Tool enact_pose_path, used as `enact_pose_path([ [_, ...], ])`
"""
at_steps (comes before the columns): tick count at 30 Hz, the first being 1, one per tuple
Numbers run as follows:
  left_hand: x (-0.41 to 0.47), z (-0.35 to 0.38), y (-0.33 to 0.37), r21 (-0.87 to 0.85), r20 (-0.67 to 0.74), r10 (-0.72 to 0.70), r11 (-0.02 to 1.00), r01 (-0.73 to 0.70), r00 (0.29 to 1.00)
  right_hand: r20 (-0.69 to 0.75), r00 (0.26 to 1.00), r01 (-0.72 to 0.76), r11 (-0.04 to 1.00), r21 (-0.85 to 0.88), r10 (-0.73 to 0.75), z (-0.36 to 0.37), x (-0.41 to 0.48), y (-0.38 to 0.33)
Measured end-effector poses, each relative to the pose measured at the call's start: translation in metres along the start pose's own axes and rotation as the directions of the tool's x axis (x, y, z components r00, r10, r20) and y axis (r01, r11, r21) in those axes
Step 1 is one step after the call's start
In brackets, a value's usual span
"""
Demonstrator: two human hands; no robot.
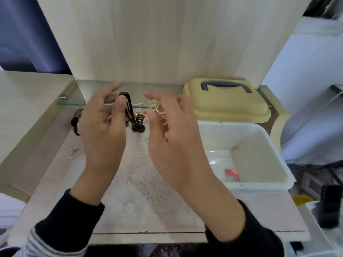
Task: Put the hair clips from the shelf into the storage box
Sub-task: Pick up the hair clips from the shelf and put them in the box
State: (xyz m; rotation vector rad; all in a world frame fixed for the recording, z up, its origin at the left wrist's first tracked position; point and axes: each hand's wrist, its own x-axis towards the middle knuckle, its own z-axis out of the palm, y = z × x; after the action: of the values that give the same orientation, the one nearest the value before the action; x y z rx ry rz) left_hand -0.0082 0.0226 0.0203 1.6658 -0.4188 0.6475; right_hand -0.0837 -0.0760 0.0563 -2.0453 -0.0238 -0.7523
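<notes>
My left hand [104, 125] pinches a long black hair clip [129, 108] between thumb and fingers, just in front of the glass shelf [74, 98]. My right hand [172, 130] holds a gold claw clip [157, 111] in its fingertips. Below them on the dresser top lie a black claw clip [138, 124], a dark brown clip [75, 123] and a clear clip [75, 152]. The white storage box [256, 186] stands open at the right with a small pink item [232, 175] inside.
The box's yellow lid [228, 106] with a dark handle lies behind the box. A lace mat [141, 182] covers the dresser top. A wooden back panel [157, 43] rises behind the shelf. A black object [330, 206] stands at the far right.
</notes>
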Motion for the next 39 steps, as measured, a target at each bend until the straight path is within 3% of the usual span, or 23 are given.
enact_pose_path([
  [4, -0.002, 0.029, 0.026, -0.146, 0.317, -0.08, 0.981, 0.132, 0.945, 0.137, 0.981, -0.139, 0.99, 0.003, 0.137, -0.059, 0.026, 0.012],
  [7, -0.007, 0.051, 0.033, 0.007, 0.589, -0.158, 0.982, 0.19, 0.793, 0.1, 0.964, -0.239, 0.967, -0.085, 0.247, -0.095, 0.036, 0.032],
  [10, -0.008, 0.067, 0.038, 0.157, 0.725, -0.221, 0.975, 0.155, 0.652, 0.123, 0.948, -0.272, 0.947, -0.171, 0.295, -0.122, 0.038, 0.051],
  [15, -0.005, 0.088, 0.048, 0.39, 0.869, -0.316, 0.911, -0.134, 0.382, 0.342, 0.866, -0.246, 0.906, -0.344, 0.365, -0.14, 0.033, 0.084],
  [21, -0.004, 0.119, 0.048, 0.467, 0.883, -0.44, 0.786, -0.405, 0.164, 0.609, 0.71, 0.053, 0.834, -0.549, 0.355, -0.141, 0.023, 0.118],
  [25, -0.006, 0.13, 0.045, 0.456, 0.864, -0.493, 0.685, -0.569, 0.099, 0.687, 0.585, 0.148, 0.775, -0.614, 0.432, -0.138, 0.022, 0.132],
  [27, -0.009, 0.132, 0.043, 0.438, 0.86, -0.503, 0.649, -0.622, 0.081, 0.699, 0.561, 0.209, 0.741, -0.638, 0.444, -0.136, 0.022, 0.137],
  [34, -0.017, 0.143, 0.032, 0.374, 0.851, -0.526, 0.613, -0.696, -0.006, 0.717, 0.571, 0.416, 0.613, -0.672, 0.399, -0.121, 0.027, 0.148],
  [39, -0.019, 0.141, 0.028, 0.357, 0.85, -0.526, 0.614, -0.704, -0.027, 0.733, 0.598, 0.477, 0.59, -0.651, 0.325, -0.112, 0.026, 0.155],
])
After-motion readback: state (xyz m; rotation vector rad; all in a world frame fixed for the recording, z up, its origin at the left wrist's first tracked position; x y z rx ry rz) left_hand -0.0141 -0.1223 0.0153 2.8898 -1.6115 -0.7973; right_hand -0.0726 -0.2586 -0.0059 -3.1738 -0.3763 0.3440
